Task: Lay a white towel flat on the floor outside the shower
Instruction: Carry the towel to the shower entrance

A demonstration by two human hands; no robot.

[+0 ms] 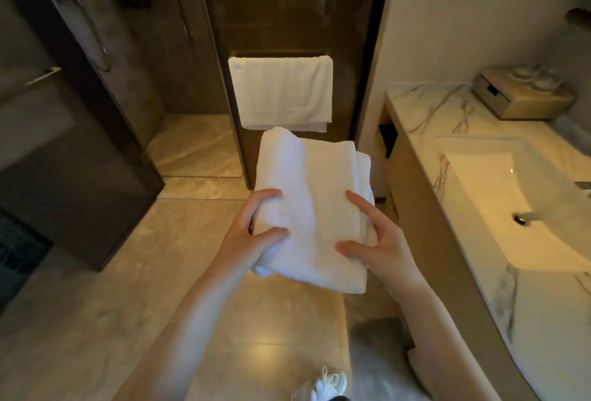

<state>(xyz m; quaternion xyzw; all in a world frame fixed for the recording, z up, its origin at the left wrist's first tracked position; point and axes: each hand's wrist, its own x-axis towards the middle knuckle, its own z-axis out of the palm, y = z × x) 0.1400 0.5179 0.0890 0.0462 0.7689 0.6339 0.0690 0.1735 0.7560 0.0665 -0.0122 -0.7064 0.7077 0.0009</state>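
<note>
At the frame's centre, the left hand (252,240) and right hand (377,245) hold a folded white terry towel (311,205), fingers gripping its near edges, probably ready to unfold it over the glossy beige tiled floor (179,250) outside the dark glass-walled shower (105,58), upper left.

The folded towel (311,208) is plain white; the hanging towel (280,91) is white too; the floor (166,260) is glossy beige, faintly veined; the worktop (425,106) is white marble with grey veins; the box (521,98) is beige; the shoe (329,384) is white.
</note>
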